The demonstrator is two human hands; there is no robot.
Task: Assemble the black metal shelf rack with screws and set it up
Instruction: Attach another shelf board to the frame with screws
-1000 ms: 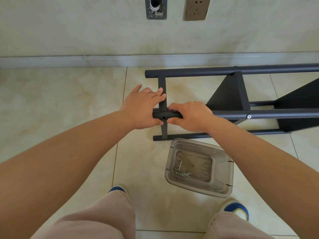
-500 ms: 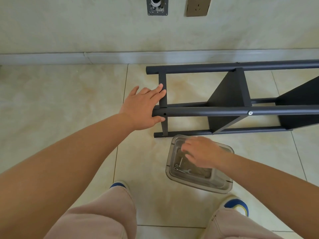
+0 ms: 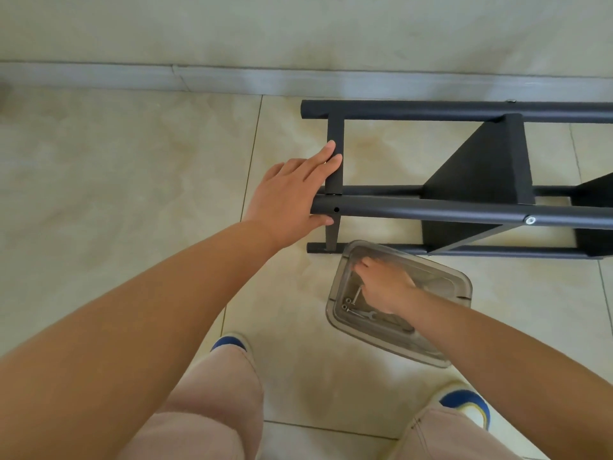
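Item: black metal shelf rack (image 3: 477, 167), lying on its side on the tiled floor (image 3: 132, 194) by the wall. Rigid tube and sheet steel; likely moderately heavy, smooth-coated, not fragile; best gripped at the round rails. Left hand (image 3: 288, 197) rested flat, fingers extended, against the near rail's end beside an empty screw hole (image 3: 336, 209). Right hand (image 3: 386, 287) reached into the clear plastic tub (image 3: 461, 283) holding screws (image 3: 346, 303) and a small wrench (image 3: 363, 315); its grasp could not be told. No readable markings.
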